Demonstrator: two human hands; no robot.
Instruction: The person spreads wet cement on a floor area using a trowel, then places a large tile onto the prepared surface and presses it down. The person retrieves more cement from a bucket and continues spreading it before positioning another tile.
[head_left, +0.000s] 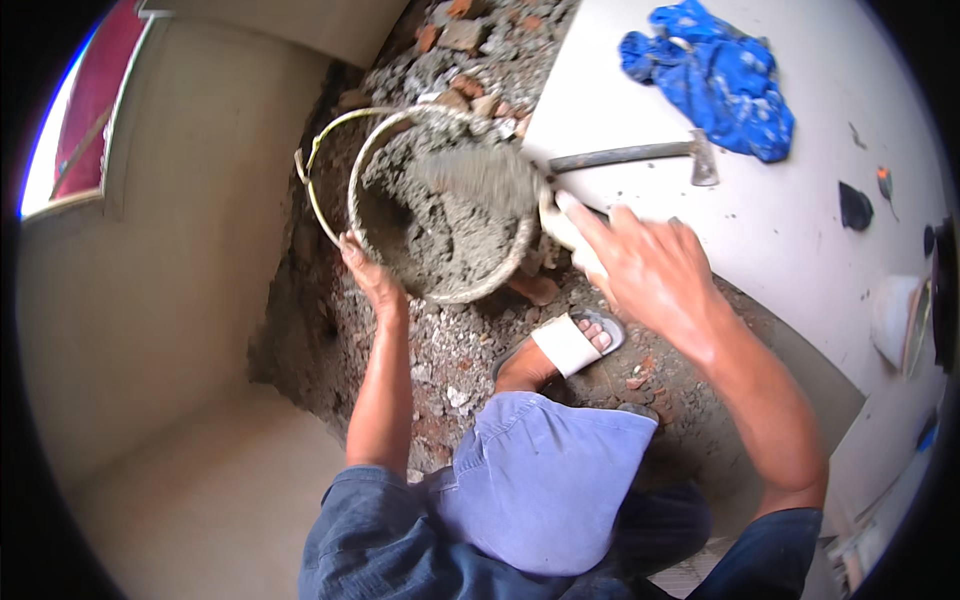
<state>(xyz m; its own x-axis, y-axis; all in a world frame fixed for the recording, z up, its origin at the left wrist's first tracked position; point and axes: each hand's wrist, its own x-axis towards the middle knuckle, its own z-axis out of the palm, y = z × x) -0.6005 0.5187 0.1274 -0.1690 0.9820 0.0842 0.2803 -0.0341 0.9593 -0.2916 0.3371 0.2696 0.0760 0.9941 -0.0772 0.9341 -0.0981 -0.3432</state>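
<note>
A round bucket [463, 297] of wet grey mortar [455, 240] stands tilted on the rubble in front of me. My left hand [374, 280] grips its near left rim, with the thumb up on the edge. My right hand [648, 262] is closed round the pale handle of a trowel [485, 180], just right of the bucket. The trowel's blade reaches over the mortar; it is coated grey and smeared by motion. A yellowish wire handle [318, 148] hangs out on the bucket's left side.
A hatchet [640, 153] and a crumpled blue cloth or bag [715, 80] lie on a white board at right, with small dark pieces beyond. Broken brick and rubble [440, 370] cover the ground around my sandalled foot [570, 345]. A plain wall [200, 180] stands left.
</note>
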